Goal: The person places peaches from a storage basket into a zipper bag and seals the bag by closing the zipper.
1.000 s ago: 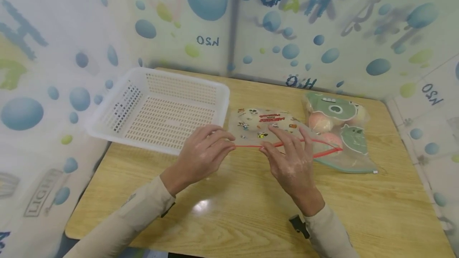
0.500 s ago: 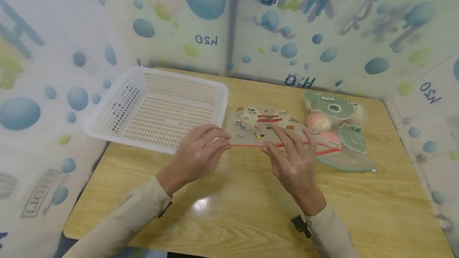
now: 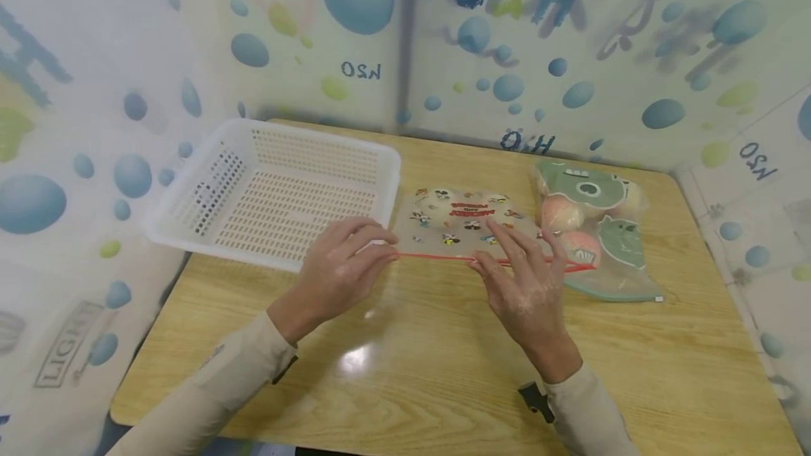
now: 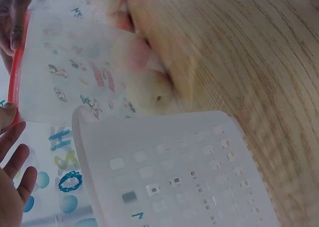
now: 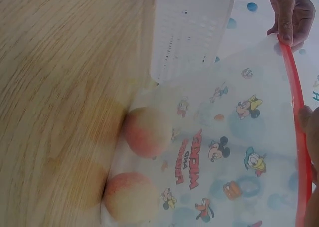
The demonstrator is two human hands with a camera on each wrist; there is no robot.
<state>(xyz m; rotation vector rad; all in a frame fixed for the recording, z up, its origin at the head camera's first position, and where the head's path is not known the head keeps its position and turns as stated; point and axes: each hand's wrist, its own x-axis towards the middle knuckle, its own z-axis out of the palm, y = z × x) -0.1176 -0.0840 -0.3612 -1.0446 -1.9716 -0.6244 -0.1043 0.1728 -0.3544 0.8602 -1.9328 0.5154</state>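
Observation:
A frosted zip bag [image 3: 437, 220] printed with cartoon characters stands mid-table, its red zip strip [image 3: 437, 257] along the near edge. Two peaches [image 5: 148, 132] show through its lower part in the right wrist view. My left hand [image 3: 342, 269] pinches the strip's left end between thumb and fingers. Further right along it, my right hand [image 3: 529, 294] pinches the strip with thumb and index finger, the other fingers stretched over the bag. Between the hands the strip runs straight; right of my right hand its two edges are slightly apart.
To the left stands a white plastic basket [image 3: 389, 171] with holed sides, close beside the bag. At the right lies another zip bag [image 3: 617, 283] with green monster prints and several peaches [image 3: 560, 215] inside. A printed sheet wall [image 3: 443, 69] rises behind the wooden table [image 3: 405, 385].
My right hand has slid a little to the right along the red strip, while my left hand has shifted slightly left. The strip's open loop at the right has narrowed.

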